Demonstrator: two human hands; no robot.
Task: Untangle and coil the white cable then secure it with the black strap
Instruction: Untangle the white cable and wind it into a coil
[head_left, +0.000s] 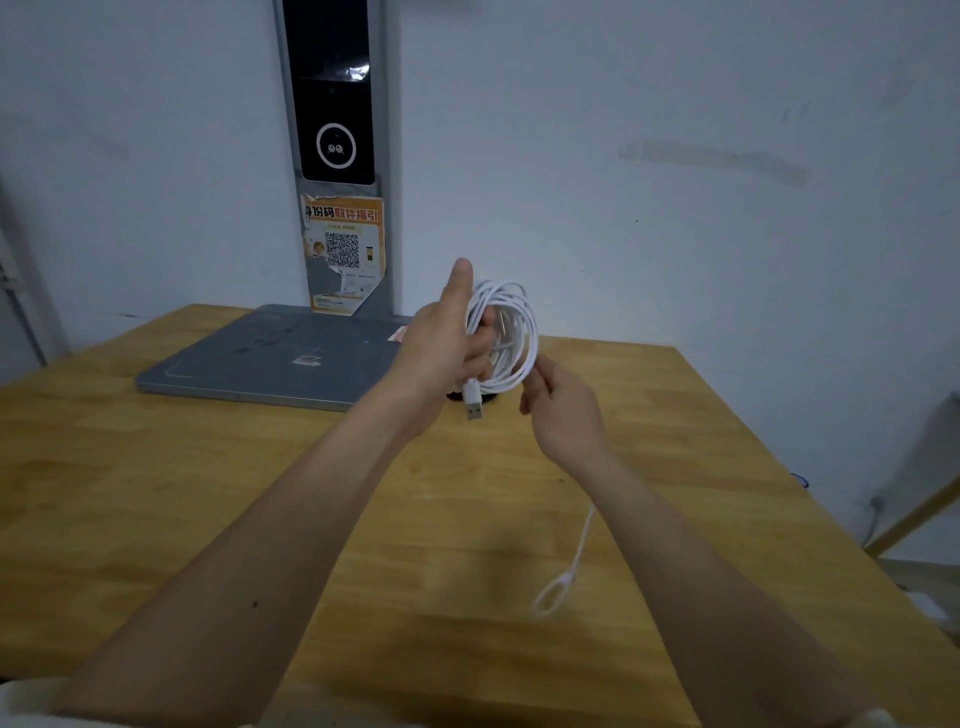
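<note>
Left hand (447, 343) grips the coiled white cable (511, 332) above the far table (208, 467), thumb up, plug (474, 402) hanging below. Right hand (563, 410) pinches the loose strand. Black strap (470, 397) mostly hidden behind.

Single view only, head-mounted wide-angle. Looks forward and slightly down over the worktop (208, 467) toward the wall (675, 130) behind it. Both forearms enter from the bottom edge, hands near frame centre, close range. Edges bend from lens distortion. No second view to overlap.
</note>
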